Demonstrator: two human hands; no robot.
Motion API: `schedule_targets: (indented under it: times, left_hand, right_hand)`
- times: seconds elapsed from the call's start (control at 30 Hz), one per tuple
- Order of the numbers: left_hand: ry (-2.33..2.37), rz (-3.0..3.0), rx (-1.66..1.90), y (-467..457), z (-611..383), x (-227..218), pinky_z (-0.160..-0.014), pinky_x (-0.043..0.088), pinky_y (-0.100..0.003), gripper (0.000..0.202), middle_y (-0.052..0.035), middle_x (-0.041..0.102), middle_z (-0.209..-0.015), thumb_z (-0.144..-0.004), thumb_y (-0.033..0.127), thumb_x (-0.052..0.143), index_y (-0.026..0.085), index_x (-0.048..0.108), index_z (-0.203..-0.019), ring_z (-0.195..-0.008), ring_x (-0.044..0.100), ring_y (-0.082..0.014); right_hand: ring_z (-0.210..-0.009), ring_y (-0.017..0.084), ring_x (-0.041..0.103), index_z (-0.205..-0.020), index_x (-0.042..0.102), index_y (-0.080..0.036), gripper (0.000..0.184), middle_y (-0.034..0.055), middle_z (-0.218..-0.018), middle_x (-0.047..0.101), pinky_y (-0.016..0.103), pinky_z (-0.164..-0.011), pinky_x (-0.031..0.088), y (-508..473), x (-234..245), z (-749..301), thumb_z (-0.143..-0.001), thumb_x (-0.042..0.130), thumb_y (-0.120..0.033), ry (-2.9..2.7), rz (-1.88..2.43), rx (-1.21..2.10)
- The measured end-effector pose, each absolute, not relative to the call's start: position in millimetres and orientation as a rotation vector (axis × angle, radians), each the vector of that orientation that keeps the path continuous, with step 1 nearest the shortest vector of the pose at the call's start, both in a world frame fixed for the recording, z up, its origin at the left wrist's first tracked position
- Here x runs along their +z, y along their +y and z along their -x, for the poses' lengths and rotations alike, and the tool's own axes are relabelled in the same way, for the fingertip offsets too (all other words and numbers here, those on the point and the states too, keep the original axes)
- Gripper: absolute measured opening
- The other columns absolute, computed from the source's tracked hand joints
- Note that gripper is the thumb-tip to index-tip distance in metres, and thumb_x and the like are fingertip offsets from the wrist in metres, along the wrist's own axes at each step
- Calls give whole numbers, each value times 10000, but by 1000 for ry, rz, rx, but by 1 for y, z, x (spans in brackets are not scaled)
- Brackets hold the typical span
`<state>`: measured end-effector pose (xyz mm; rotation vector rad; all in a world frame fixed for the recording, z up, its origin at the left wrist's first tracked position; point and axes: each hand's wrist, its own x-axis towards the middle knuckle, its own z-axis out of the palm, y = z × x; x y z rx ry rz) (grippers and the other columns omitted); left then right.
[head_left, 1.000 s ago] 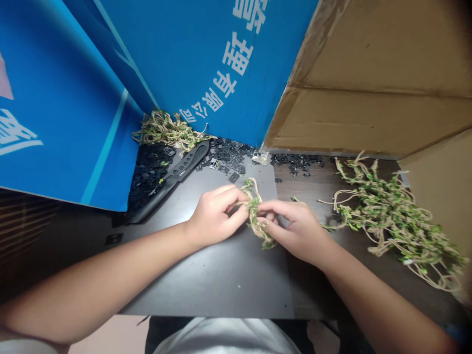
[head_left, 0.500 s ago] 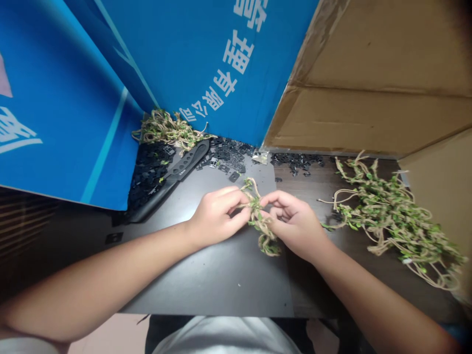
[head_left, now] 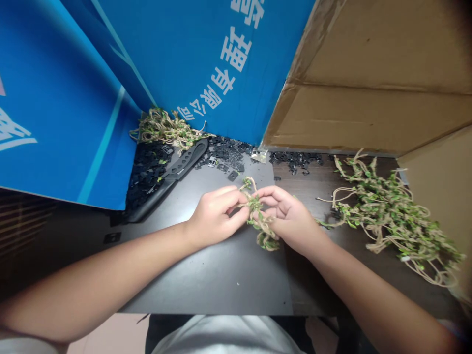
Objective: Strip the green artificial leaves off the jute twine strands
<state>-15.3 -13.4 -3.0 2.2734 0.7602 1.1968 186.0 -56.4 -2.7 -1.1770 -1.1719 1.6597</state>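
A short length of jute twine with small green leaves point(head_left: 258, 221) hangs between both hands over the dark table point(head_left: 221, 275). My left hand point(head_left: 216, 216) pinches its upper part with thumb and fingers closed. Fingers of my right hand point(head_left: 289, 219) curl round the same twine from the right side. The twine's lower end droops in a loop just above the table surface.
A large tangle of leafy twine point(head_left: 391, 221) lies at the right. A smaller tangle point(head_left: 165, 129) sits at the back left, by a black knife-shaped tool point(head_left: 173, 174) and several small black plastic clips point(head_left: 228, 152). Blue printed board point(head_left: 165, 59) and cardboard point(head_left: 368, 88) wall the table.
My right hand has shifted its fingers on the twine and drawn closer to the left hand. The twine's lower loop has swung slightly to the right. The left hand has stayed put.
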Motion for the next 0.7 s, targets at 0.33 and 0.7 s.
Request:
schedule_targets:
  times: [0.33, 0.7]
  left_hand:
    - [740, -2149, 1214, -11, 16, -1, -525, 299, -189, 131, 64, 411, -620, -887, 89, 670, 152, 620, -783, -552, 381, -59]
    - [735, -2081, 1237, -7, 20, 0, -510, 325, -162, 88, 54, 473, -652, -896, 165, 735, 166, 649, -879, -550, 399, -52]
  right_hand:
    - [-622, 100, 552, -1259, 558, -206, 551, -43, -754, 621, 215, -578, 445, -54, -7, -177, -782, 809, -320, -1322, 1122, 1815]
    - [-604, 91, 497, -933, 663, -196, 147, -3, -842, 689, 237, -587, 379, -47, -1, -177, -886, 735, -316, -1975, 1160, 1242]
